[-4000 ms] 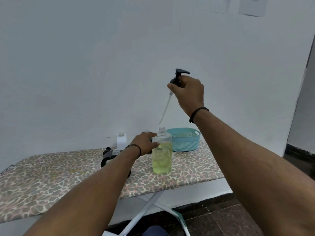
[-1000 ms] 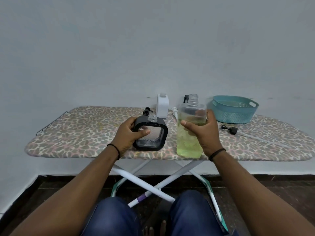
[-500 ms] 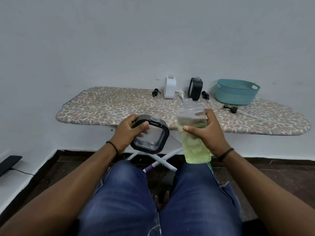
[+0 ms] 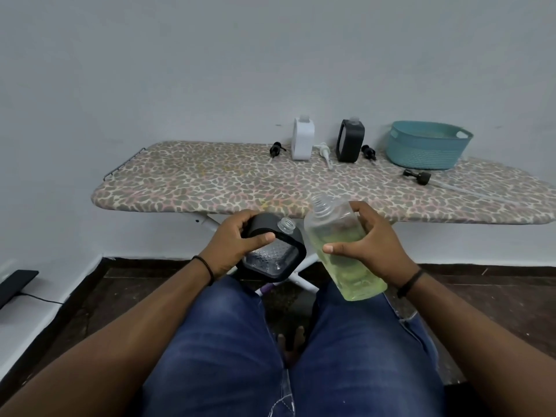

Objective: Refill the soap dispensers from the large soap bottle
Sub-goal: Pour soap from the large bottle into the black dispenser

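Head view shows the right hand gripping a large clear plastic bottle of yellow-green soap, tilted, neck open toward the left. Just beside it, the left hand holds a black-framed clear square dispenser, uncapped, above the knees.

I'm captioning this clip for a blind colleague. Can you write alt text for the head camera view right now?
Seated, a person holds a black-framed clear dispenser in the left hand and tilts an open large soap bottle of yellow-green liquid toward it with the right hand. Behind stands an ironing board with two more dispensers, loose pumps and a teal basket.
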